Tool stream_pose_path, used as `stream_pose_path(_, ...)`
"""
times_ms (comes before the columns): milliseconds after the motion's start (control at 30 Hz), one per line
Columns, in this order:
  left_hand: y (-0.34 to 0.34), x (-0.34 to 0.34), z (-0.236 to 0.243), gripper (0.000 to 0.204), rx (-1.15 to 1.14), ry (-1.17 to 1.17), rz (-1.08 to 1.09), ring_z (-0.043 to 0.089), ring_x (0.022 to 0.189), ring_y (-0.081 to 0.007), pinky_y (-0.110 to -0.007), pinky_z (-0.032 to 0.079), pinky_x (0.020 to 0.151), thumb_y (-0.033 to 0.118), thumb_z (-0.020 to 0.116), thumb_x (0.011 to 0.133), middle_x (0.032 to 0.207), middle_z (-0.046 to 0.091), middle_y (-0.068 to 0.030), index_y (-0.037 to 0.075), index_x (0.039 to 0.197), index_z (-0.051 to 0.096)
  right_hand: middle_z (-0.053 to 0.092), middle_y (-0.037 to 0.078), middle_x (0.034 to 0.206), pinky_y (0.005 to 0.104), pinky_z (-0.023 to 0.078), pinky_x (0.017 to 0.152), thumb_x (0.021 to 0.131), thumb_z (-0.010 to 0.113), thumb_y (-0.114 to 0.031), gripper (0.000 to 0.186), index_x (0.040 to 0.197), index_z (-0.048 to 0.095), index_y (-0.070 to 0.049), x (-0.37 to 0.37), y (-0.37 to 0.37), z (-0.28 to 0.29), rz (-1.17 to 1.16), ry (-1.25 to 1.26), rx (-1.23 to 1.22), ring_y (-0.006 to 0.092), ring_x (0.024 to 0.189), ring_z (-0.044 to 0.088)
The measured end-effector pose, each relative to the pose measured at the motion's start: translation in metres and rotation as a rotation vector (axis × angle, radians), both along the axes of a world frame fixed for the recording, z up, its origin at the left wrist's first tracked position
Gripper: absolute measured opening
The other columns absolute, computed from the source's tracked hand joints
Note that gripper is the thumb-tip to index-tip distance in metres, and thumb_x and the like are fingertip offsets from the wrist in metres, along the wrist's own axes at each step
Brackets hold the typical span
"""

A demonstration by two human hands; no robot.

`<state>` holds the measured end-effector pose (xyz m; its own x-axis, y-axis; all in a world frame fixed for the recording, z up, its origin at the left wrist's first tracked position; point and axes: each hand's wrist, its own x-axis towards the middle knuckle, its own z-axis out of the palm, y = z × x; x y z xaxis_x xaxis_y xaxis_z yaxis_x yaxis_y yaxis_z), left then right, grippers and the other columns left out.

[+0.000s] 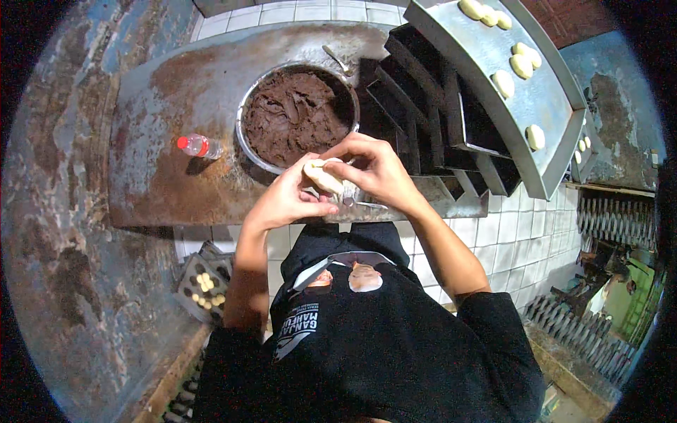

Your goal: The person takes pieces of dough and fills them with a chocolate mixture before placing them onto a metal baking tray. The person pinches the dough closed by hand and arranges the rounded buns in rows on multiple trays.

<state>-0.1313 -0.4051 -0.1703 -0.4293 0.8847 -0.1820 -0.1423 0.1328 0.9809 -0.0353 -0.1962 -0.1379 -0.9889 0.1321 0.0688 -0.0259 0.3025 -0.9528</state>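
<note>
The dough [323, 179] is pale, soft and lumpy, with a little fold near its top. The left hand [283, 199] cups it, and the right hand [381, 170] pinches it. Just past both hands, a round bowl [240, 127] holds dark brown paste [290, 113].

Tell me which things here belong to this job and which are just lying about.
Likely part of it:
dough piece, held in left hand, right hand touching
bowl of dark brown paste
tray with dough pieces

Probably just lying about:
red-capped bottle
spoon-like utensil
</note>
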Motion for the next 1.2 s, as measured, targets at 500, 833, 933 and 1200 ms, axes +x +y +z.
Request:
stream_pose_path(500, 0.0, 0.018, 0.039, 0.034, 0.146, -0.645, 0.282, 0.053, 0.063, -0.0038, -0.018, 0.034, 0.045, 0.025, 0.049, 0.1, 0.091, 0.062, -0.0001, 0.011, 0.13, 0.054, 0.066, 0.014, 0.101, 0.0404, 0.059, 0.075, 0.084, 0.085, -0.029, 0.039, 0.114, 0.075, -0.006, -0.001, -0.009, 0.054, 0.09, 0.215, 0.348, 0.0323, 0.086, 0.071)
stream_pose_path(833, 0.003, 0.02, 0.046, 0.03, 0.245, -0.569, 0.336, 0.053, 0.059, 0.0004, -0.014, 0.034, 0.044, 0.025, 0.058, 0.103, 0.088, 0.062, 0.0027, 0.01, 0.128, 0.051, 0.065, 0.015, 0.107, 0.0378, 0.057, 0.075, 0.084, 0.087, -0.028, 0.044, 0.121, 0.074, -0.006, -0.002, -0.017, 0.069, -0.009, 0.183, 0.412, 0.0292, 0.092, 0.07)
stream_pose_path(933, 0.008, 0.019, 0.048, 0.033, 0.212, -0.455, 0.302, 0.053, 0.06, -0.0001, -0.014, 0.035, 0.046, 0.031, 0.061, 0.103, 0.084, 0.061, 0.0033, 0.01, 0.128, 0.052, 0.068, 0.014, 0.089, 0.0374, 0.058, 0.076, 0.09, 0.081, -0.019, 0.026, 0.11, 0.077, -0.002, 0.0, -0.012, 0.07, -0.033, 0.171, 0.229, 0.0284, 0.084, 0.071)
stream_pose_path(1200, 0.046, 0.032, 0.047, 0.023, 0.247, -0.203, 0.416, 0.054, 0.067, -0.0011, -0.018, 0.038, 0.049, 0.029, 0.066, 0.103, 0.09, 0.065, 0.002, 0.009, 0.115, 0.065, 0.059, 0.021, 0.129, 0.0452, 0.059, 0.085, 0.078, 0.09, -0.046, 0.086, 0.146, 0.056, -0.006, 0.017, 0.001, 0.09, 0.009, 0.131, 0.389, 0.0353, 0.098, 0.071)
